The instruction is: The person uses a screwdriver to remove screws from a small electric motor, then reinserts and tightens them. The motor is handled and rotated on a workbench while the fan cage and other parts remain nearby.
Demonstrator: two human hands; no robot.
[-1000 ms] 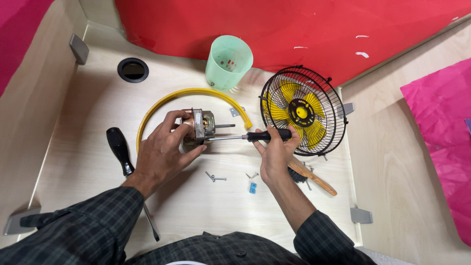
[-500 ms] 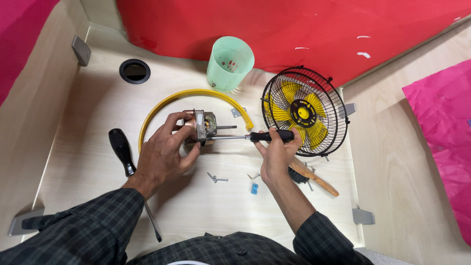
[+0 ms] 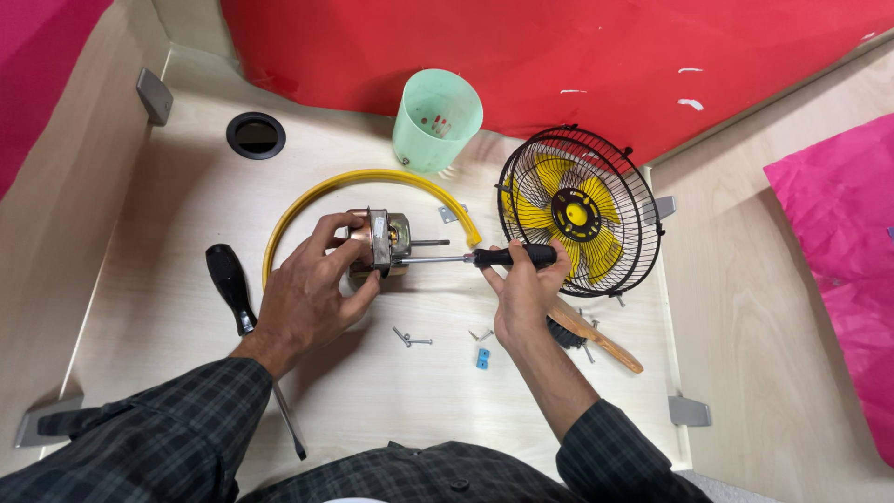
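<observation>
While the small metal fan motor with its copper windings and bare steel shaft (image 3: 380, 240) sits near the middle of the pale wooden counter (image 3: 168, 307), the left hand (image 3: 312, 293) closes its grip around the motor's left end and steadies it. The right hand (image 3: 521, 289) is wrapped shut on the black-handled screwdriver (image 3: 484, 258), whose steel shank lies level and meets the motor housing from the right.

Judging by how things lie, the dismantling looks well advanced: the motor is already out of the fan, the black wire fan cage with yellow blades (image 3: 579, 212) lies apart to the right, and the curved yellow plastic rim (image 3: 372, 177) arcs behind the motor. 2 loose screws (image 3: 410, 339) and a small blue plastic piece (image 3: 482, 358) rest in front. Work on the motor housing itself seems unfinished.

Further out lie a second black-handled screwdriver (image 3: 233, 289), a wooden-handled brush (image 3: 596, 337) and a pale green plastic cup (image 3: 436, 119).

Fingers hide the motor's left side, so which fasteners remain is unclear; the screwdriver tip and the screw it meets are too small to make out.
</observation>
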